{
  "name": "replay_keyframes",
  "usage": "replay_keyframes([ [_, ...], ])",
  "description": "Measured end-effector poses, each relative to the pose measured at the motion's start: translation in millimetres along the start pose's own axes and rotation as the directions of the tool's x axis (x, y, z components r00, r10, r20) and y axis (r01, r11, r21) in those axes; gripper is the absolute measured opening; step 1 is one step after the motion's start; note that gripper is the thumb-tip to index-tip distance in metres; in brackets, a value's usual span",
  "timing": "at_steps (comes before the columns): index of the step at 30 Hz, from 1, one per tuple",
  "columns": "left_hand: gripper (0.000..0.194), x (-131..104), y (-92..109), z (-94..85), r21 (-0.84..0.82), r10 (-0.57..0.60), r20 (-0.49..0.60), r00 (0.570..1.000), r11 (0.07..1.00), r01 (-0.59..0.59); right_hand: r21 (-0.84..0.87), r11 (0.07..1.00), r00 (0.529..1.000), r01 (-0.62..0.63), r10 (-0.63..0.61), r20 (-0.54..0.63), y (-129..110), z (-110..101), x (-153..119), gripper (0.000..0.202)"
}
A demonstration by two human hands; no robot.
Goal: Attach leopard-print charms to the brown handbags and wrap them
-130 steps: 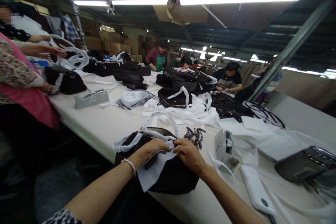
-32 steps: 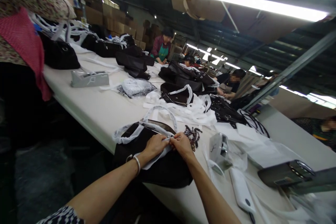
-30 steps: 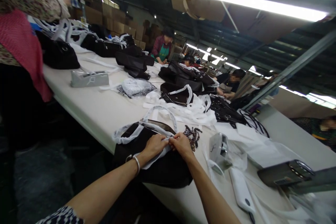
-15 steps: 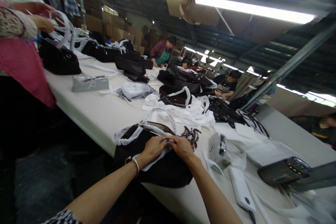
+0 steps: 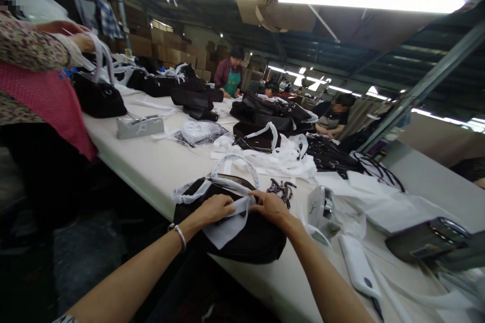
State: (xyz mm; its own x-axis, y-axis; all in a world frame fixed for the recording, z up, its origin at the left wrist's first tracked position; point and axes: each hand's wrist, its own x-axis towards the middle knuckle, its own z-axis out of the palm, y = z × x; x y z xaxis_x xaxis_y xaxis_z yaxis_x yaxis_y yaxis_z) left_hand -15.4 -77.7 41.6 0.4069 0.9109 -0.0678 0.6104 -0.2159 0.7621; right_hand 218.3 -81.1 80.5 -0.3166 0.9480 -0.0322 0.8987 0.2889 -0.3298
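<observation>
A black handbag [image 5: 261, 247] stands at the table's front edge, its handles [image 5: 237, 161] wrapped in white paper. Across its near side lies a white paper strip [image 5: 232, 227] with a loose flap hanging down. My left hand [image 5: 216, 209] is closed with thumb and fingertips at the left part of this strip. On the strip's right end, my right hand [image 5: 271, 207] pinches it near the base of the handle, thumb and index finger to either side. The fingers' undersides are partly hidden.
A tape dispenser [image 5: 320, 207] and a white handheld device [image 5: 359, 265] with a cord lie to the right, near a dark metal cup [image 5: 428, 242]. Patterned ribbons [image 5: 281, 191] and a heap of white strips [image 5: 265, 161] lie behind the bag. A co-worker [image 5: 41, 70] stands at left.
My hands have moved apart from touching at the middle, and more of the white strip shows between them. The view has shifted slightly left.
</observation>
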Motion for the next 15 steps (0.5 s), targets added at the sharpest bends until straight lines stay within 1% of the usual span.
replay_keyframes([
  [2, 0.029, -6.1, -6.3, -1.5, 0.011, -0.012, 0.012, 1.000, 1.000, 0.012, -0.033, 0.994, 0.994, 0.105, -0.106, -0.032, -4.9, -4.6, -10.4, 0.051],
  [4, 0.031, -8.3, -10.5, 1.0, 0.015, -0.022, 0.012, 1.000, 1.000, 0.022, -0.105, 0.960, 0.964, 0.259, -0.264, -0.041, -11.8, -8.1, -18.4, 0.053],
  [6, 0.032, -7.8, -12.2, 5.0, 0.029, -0.019, -0.005, 1.000, 0.999, 0.019, -0.181, 0.908, 0.922, 0.379, -0.387, -0.010, -19.7, -8.2, -21.2, 0.049],
  [7, 0.031, -7.4, -12.1, 6.9, 0.043, -0.013, -0.018, 1.000, 0.999, 0.014, -0.205, 0.886, 0.906, 0.416, -0.423, 0.009, -23.4, -6.8, -20.2, 0.041],
  [9, 0.028, -7.4, -10.2, 10.1, 0.076, 0.004, -0.051, 0.999, 0.997, 0.000, -0.199, 0.870, 0.889, 0.451, -0.458, 0.008, -28.9, -1.9, -13.7, 0.023],
  [11, 0.025, -9.4, -6.9, 13.3, 0.106, 0.028, -0.089, 0.996, 0.994, -0.018, -0.121, 0.879, 0.882, 0.461, -0.469, -0.050, -30.9, 4.8, -3.3, 0.010],
  [13, 0.024, -12.8, -3.9, 17.2, 0.129, 0.056, -0.130, 0.990, 0.991, -0.040, 0.005, 0.892, 0.886, 0.452, -0.448, -0.122, -29.5, 11.7, 8.0, 0.006],
  [15, 0.020, -16.0, -3.2, 21.3, 0.151, 0.095, -0.163, 0.982, 0.986, -0.070, 0.161, 0.893, 0.905, 0.420, -0.401, -0.139, -26.1, 18.5, 17.1, 0.005],
])
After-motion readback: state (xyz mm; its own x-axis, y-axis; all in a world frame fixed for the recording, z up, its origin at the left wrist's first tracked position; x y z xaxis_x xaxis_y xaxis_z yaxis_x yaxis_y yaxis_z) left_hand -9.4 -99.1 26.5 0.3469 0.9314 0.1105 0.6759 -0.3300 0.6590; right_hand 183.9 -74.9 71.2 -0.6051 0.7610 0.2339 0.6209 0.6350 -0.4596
